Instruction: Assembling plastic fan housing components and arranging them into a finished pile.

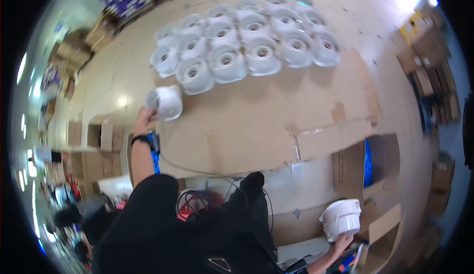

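My left hand [144, 118] is closed on the rim of a white round plastic housing [170, 102], which is tipped on its side at the left edge of a flat cardboard sheet [237, 126]. Low on the right, my right hand [341, 244] grips a second white plastic housing [342, 219] from below, away from the sheet. Several similar white housings [226, 61] stand in close rows at the far side of the cardboard, their round openings facing up. The fingertips of both hands are partly hidden by the pieces they hold.
An open cardboard box [345, 168] with blue material inside stands right of the sheet, and another open box [382, 242] is near my right hand. Thin cables [197, 170] run by my legs over a red object [210, 202]. Stacked cartons [429, 61] line the right side.
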### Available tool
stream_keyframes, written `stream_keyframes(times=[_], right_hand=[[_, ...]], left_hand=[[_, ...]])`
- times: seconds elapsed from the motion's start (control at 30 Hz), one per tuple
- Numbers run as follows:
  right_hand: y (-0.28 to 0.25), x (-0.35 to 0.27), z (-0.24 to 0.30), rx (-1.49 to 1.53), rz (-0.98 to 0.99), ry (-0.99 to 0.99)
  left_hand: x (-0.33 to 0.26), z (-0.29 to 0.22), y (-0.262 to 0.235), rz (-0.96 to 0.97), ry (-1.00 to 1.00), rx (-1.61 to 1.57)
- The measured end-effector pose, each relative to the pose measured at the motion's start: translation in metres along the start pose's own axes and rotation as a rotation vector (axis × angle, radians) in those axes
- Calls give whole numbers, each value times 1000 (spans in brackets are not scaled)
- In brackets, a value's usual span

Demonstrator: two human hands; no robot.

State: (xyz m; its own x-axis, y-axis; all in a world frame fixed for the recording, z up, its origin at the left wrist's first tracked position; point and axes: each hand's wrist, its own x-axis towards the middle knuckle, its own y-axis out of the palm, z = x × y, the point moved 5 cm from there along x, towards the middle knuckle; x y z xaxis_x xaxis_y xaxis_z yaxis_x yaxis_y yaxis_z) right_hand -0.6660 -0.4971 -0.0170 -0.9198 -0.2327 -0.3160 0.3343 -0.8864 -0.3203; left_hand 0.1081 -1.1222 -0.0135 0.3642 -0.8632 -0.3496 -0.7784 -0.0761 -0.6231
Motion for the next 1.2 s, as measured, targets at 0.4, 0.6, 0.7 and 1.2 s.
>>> stream_keyframes(times=[0.4, 0.6, 0.7, 1.2], right_hand=[[-70, -225, -37, 18, -422, 75], [-119, -451, -159, 184, -876, 282], [-90, -586, -198, 157, -1176, 403], [254, -852, -300, 1007, -2376, 1136]], left_hand=[[-327, -218, 216, 1208, 907, 198], [-676, -172, 312, 1848, 1585, 742], [-790, -84, 289, 2163, 1923, 674], [-976, 424, -74, 3062, 2725, 1103]])
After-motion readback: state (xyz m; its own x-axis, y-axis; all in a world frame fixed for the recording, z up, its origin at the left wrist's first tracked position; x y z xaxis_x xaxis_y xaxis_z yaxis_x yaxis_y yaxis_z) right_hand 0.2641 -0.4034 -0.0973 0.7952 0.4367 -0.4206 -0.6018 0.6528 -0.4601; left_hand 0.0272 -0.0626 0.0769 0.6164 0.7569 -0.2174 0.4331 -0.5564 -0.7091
